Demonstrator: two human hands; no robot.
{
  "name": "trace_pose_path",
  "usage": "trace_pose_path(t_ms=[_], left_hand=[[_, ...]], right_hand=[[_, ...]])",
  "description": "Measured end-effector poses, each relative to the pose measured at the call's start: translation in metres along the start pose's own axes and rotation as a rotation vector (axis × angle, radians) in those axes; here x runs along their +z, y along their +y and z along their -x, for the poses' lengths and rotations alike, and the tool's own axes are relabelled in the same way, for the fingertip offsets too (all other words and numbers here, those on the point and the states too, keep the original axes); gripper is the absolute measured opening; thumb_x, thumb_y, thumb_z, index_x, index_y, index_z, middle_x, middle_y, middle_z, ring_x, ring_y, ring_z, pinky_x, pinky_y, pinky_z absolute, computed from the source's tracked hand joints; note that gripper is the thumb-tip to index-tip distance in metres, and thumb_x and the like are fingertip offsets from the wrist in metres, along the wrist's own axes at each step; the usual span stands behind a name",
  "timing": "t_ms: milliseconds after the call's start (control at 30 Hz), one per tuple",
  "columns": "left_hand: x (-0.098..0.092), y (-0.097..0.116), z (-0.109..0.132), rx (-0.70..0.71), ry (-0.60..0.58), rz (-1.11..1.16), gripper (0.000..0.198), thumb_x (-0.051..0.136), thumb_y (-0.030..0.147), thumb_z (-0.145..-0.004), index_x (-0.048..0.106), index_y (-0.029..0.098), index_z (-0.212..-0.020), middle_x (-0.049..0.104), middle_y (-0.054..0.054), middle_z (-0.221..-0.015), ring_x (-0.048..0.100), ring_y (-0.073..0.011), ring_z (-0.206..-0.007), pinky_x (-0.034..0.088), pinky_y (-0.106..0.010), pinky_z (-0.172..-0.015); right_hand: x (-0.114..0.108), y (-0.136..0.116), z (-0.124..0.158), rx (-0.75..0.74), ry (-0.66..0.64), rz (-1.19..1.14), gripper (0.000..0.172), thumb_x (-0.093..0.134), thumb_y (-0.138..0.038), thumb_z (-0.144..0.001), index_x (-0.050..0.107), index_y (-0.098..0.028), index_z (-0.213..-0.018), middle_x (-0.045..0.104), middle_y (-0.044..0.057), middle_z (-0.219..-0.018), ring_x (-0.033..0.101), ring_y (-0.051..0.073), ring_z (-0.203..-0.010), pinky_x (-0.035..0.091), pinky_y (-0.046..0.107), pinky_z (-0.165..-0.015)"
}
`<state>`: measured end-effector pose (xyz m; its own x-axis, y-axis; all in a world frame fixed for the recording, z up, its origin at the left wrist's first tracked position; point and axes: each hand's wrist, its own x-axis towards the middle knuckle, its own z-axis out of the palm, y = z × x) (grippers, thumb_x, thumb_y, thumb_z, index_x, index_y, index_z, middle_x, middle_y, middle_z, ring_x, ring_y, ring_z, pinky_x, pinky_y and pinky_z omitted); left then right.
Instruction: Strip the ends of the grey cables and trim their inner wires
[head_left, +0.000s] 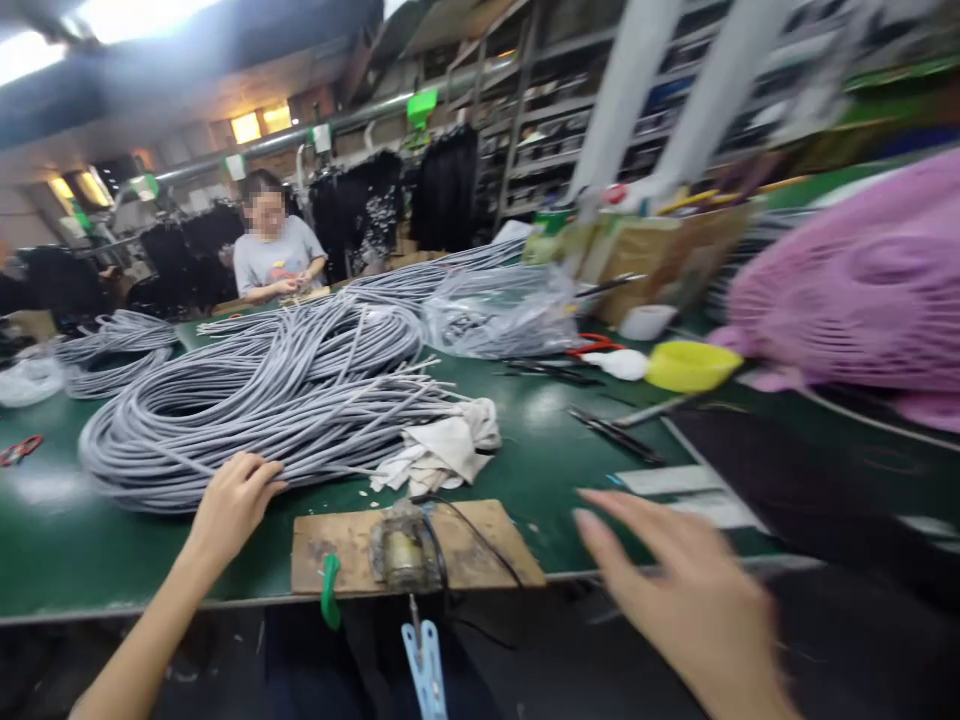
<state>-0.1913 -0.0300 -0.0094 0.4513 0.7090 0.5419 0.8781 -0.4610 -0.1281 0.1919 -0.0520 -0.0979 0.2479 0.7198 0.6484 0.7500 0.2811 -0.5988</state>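
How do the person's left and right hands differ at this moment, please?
The left hand rests on the grey cable coil, fingers curled; the right hand seems to touch nothing, above the near edge of the green table. The left hand looks sharp, while the right hand is blurred, its fingers spread open. Both are bare and reach forward.

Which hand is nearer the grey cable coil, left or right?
Left. The left hand rests on the near edge of the grey cable coil; the right hand hovers open, off to the right beyond the wooden board, clear of the coil.
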Motion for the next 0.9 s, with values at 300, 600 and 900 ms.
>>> trace_pose_path(t_ms=[300,600,900], left_hand=[[0.006,-0.013,0.02,0.103,0.175,-0.395,0.026,0.042,0.028,-0.094,0.066,0.017,-0.096,0.065,-0.002,-0.077,0.055,-0.0098,-0.045,0.036,-0.024,-0.045],[0.029,-0.027,0.03,0.237,0.42,-0.535,0.021,0.071,0.022,-0.076,0.066,0.018,-0.096,0.068,-0.002,-0.076,0.06,-0.0115,-0.053,0.039,-0.023,-0.052],[0.038,-0.04,0.053,0.184,0.405,-0.298,0.046,0.066,0.018,-0.074,0.061,0.033,-0.117,0.072,0.0,-0.086,0.067,-0.0168,-0.067,0.048,-0.026,-0.062]], right_hand=[[0.033,0.033,-0.05,-0.111,-0.166,0.169,0.031,0.042,-0.037,-0.085,0.066,-0.019,-0.092,0.067,0.01,-0.09,0.063,0.023,-0.083,0.052,0.038,-0.075],[0.051,-0.001,-0.041,-0.25,-0.405,0.234,0.025,0.046,-0.025,-0.086,0.065,-0.018,-0.102,0.066,0.01,-0.102,0.058,0.026,-0.095,0.05,0.041,-0.076],[0.012,0.018,-0.089,-0.271,-0.551,0.334,0.021,0.05,-0.023,-0.086,0.067,-0.022,-0.096,0.069,0.005,-0.095,0.064,0.017,-0.086,0.051,0.03,-0.078]])
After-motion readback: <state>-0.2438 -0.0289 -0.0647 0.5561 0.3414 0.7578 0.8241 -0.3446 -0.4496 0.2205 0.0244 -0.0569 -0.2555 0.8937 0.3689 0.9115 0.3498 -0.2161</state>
